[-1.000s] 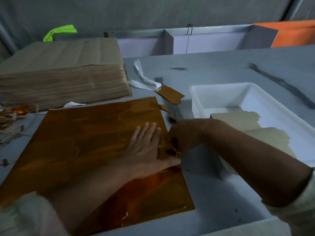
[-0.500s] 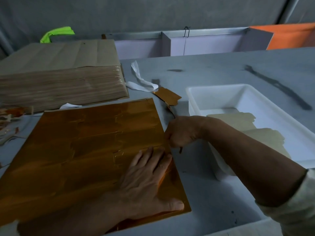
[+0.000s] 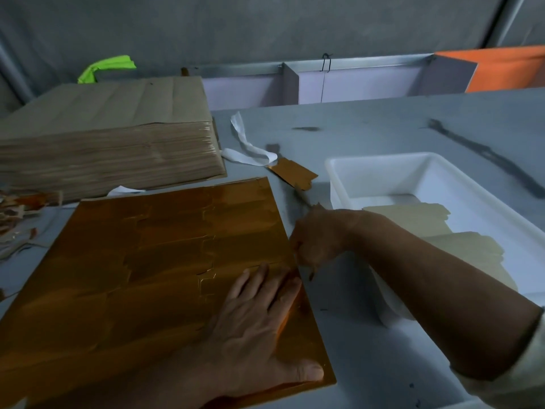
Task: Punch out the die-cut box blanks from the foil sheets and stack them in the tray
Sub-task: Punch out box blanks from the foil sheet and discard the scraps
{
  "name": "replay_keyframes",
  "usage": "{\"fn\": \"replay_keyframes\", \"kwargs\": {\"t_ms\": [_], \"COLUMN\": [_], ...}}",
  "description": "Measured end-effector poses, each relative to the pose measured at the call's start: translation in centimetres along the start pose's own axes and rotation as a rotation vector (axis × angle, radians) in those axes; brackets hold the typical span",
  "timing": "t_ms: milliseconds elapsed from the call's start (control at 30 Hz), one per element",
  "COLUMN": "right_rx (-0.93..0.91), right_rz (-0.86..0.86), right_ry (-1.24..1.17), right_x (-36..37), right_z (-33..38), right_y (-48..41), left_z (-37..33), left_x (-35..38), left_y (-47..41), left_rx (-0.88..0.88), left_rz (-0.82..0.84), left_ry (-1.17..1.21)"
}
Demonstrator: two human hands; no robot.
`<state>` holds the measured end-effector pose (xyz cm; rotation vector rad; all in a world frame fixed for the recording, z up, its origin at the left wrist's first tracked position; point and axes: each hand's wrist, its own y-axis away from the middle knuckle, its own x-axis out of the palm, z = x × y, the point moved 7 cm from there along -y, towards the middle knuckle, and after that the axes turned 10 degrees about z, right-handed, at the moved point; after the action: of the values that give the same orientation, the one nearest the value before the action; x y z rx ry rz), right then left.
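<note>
With the left hand (image 3: 259,329) spread flat on the glossy orange foil sheet (image 3: 147,261), the right hand (image 3: 318,237) holds its edge strip (image 3: 303,199) in a pinching grip, apparently stripping waste, which calls for a steady pull next.

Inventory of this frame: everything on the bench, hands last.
gold foil sheet with die-cut lines: 1, gold-orange, flat, front centre
stack of brown sheets: 1, brown, rear left
white plastic tray: 1, white, right of the foil sheet
beige box blanks: pile, count unclear, beige, in the tray
small gold foil scrap: 1, gold, between stack and tray
white paper strip: 1, white, behind the scrap
narrow foil edge strip: 1, gold, along the sheet's right edge
loose trim scraps: several, brown-gold, far left
grey table: 1, grey, under everything
left hand: 1, flat on the sheet's near right corner
right hand: 1, curled round the edge strip
</note>
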<state>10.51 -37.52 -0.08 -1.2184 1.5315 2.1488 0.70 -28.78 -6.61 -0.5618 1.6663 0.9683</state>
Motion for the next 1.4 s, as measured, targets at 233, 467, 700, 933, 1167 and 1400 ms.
{"fn": "replay_keyframes", "kwargs": {"t_ms": [233, 467, 700, 933, 1167, 1400], "right_rx": [0.000, 0.009, -0.078, -0.117, -0.030, 0.141], "right_rz": [0.185, 0.227, 0.052, -0.196, -0.075, -0.104], "right_ry": [-0.153, -0.094, -0.046, -0.150, -0.189, -0.256], "right_x": [1.7, 1.9, 0.4, -1.7, -2.9, -7.1], "right_z": [-0.2, -0.5, 0.2, -0.1, -0.9, -2.2], "right_y": [-1.4, -1.5, -1.0, 0.3, 0.3, -3.7], "left_z": [0.0, 0.3, 0.8, 5.9, 15.3, 22.5], "left_x": [-0.5, -0.5, -0.5, -2.0, -4.9, -6.3], "left_y": [-0.1, -0.4, -0.8, -0.4, -0.6, -2.9], "left_rx": [0.012, 0.010, 0.029, -0.222, -0.483, -0.639], "left_rz": [0.011, 0.031, 0.059, -0.024, -0.127, -0.184], "left_ry": [0.010, 0.011, 0.081, 0.269, 0.428, 0.423]}}
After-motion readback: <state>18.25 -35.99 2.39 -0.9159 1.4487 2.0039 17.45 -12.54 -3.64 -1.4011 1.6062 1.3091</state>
